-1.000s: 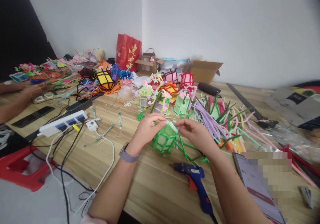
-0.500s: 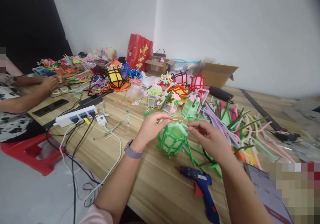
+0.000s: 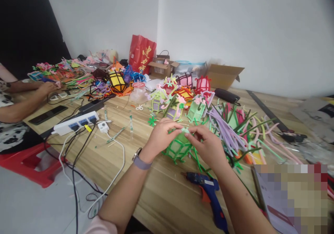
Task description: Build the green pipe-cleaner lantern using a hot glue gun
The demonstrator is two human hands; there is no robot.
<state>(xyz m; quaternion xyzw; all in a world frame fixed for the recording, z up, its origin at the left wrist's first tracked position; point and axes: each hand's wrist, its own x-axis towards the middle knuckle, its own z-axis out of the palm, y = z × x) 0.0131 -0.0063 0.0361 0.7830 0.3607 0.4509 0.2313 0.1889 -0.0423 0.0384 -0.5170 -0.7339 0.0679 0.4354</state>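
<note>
A green lantern made of pipe cleaners [image 3: 179, 150] stands on the table between my hands. At its top edge is a short pale green pipe cleaner [image 3: 185, 130]. My left hand [image 3: 164, 136] is closed, thumb and fingers pinching the left side of that pipe cleaner. From the other side my right hand [image 3: 206, 142] pinches its right end, close to the left fingertips. My fingers partly cover the lantern's upper rim. A blue glue gun [image 3: 206, 185] with an orange trigger lies just below the lantern, its nozzle pointing left.
Finished lanterns [image 3: 174, 107] stand behind my hands. Bundled pipe cleaners [image 3: 227, 129] lie to the right, near a tablet-like device [image 3: 271, 199]. A power strip [image 3: 77, 122] with trailing cables sits left. Another person's hands [image 3: 49, 88] work at the far left.
My right hand has moved left, bringing its fingertips close to the left ones over the lantern's top. The pale green pipe cleaner now shows less between them. The view has shifted slightly.
</note>
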